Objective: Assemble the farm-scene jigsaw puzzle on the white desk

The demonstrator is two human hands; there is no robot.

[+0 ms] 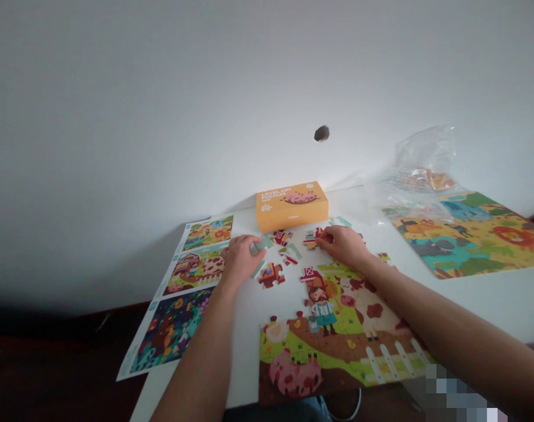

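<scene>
My left hand [242,256] is curled at a pale green puzzle piece [267,242], its thumb and forefinger at the piece's edge. To the right, my right hand [344,243] pinches a red and teal puzzle piece [309,238] lying among the loose ones. Between the hands are a red barn piece [281,237], a pale green and white piece [294,251] and a red piece with a blue and yellow picture [271,275]. Closer to me lies the partly joined farm puzzle [350,328], showing a farmer, cow, pig and fence; its upper left is open.
An orange puzzle box [292,206] stands at the back against the wall. A picture sheet [163,287] with three scenes lies left. A finished animal puzzle [478,234] and a clear plastic bag [425,170] with pieces inside are at right. The white table's front edge is near me.
</scene>
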